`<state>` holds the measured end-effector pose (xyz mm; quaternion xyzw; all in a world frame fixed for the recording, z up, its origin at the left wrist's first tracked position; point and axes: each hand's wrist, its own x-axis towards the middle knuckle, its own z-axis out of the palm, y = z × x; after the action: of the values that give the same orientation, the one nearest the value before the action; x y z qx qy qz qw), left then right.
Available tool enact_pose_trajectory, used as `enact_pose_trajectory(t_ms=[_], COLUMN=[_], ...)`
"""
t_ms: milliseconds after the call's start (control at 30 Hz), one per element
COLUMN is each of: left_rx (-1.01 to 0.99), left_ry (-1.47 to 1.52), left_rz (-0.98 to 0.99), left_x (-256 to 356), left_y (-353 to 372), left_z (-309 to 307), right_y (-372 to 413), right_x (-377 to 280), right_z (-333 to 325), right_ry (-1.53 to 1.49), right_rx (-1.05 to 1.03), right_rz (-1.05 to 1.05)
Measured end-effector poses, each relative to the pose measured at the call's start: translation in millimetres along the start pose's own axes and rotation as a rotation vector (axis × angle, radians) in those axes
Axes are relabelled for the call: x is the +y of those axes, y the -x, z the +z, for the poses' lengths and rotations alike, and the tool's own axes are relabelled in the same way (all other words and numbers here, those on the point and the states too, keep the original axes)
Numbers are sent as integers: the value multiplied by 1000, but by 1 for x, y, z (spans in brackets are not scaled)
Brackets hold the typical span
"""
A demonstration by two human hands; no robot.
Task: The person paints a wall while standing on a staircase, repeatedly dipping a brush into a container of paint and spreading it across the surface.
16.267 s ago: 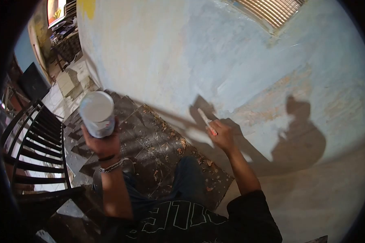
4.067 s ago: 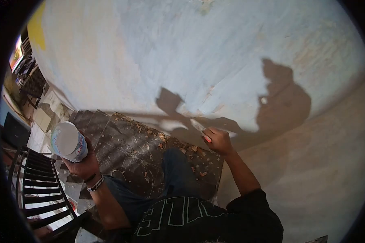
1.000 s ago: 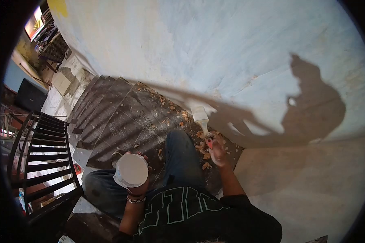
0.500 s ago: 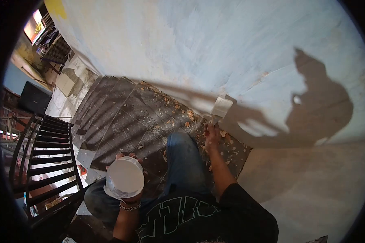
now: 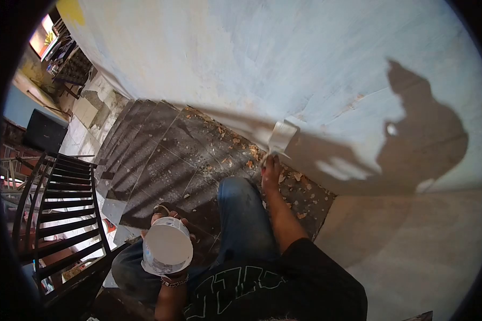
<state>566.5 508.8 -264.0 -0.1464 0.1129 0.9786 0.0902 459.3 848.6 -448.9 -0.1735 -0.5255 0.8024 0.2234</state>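
My left hand (image 5: 168, 218) is wrapped round a white tub (image 5: 168, 245) filled with a smooth pale paint-like material. The tub sits low, above my left knee, its open top facing up. Out ahead, my right hand (image 5: 271, 170) is closed on the handle of a wide, flat paintbrush (image 5: 283, 136), whose broad end is white. The brush end lies right at the lower part of the pale blue wall (image 5: 241, 59), just above the floor edge, and its shadow falls beside it.
Dark tiled floor (image 5: 160, 144), strewn with orange and pale flakes (image 5: 251, 151), meets the wall. A slatted dark railing (image 5: 72, 211) runs along my left. Beyond it stands a black box-like object (image 5: 45, 130). A lower wall section (image 5: 401, 230) rises at right.
My right hand and the paintbrush have shifted a little left and up along the wall. The tub in my left hand has moved slightly toward me and right.
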Motion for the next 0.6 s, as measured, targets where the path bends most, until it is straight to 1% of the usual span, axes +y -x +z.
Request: enact_pose_trajectory(t_ms=[100, 200, 267, 300, 367, 400, 500, 567, 600], left_rx=[-50, -88, -116, -86, -28, -40, -50, -38, -33], left_ry=[-55, -43, 42, 57, 82, 33, -124, -183, -190], left_rz=[6, -14, -41, -36, -26, -8, 45, 71, 78], left_x=[1, 3, -1, -3, -5, -4, 0, 1, 1], left_y=[-1, -4, -7, -8, -8, -11, -19, -23, -23], left_z=[-5, -7, -1, 4, 15, 16, 10, 6, 7], right_y=[-27, -2, 30, 39, 45, 47, 39, 31, 34], right_x=[1, 9, 18, 18, -3, -22, -105, -150, -174], right_z=[8, -3, -16, -22, -24, -21, -13, -35, -35], right_ry=[84, 196, 212, 221, 176, 151, 516, 1103, 1100], right_rx=[73, 40, 91, 120, 98, 86, -20, -107, -163], right_rz=[-6, 154, 277, 339, 241, 192, -85, -221, -216])
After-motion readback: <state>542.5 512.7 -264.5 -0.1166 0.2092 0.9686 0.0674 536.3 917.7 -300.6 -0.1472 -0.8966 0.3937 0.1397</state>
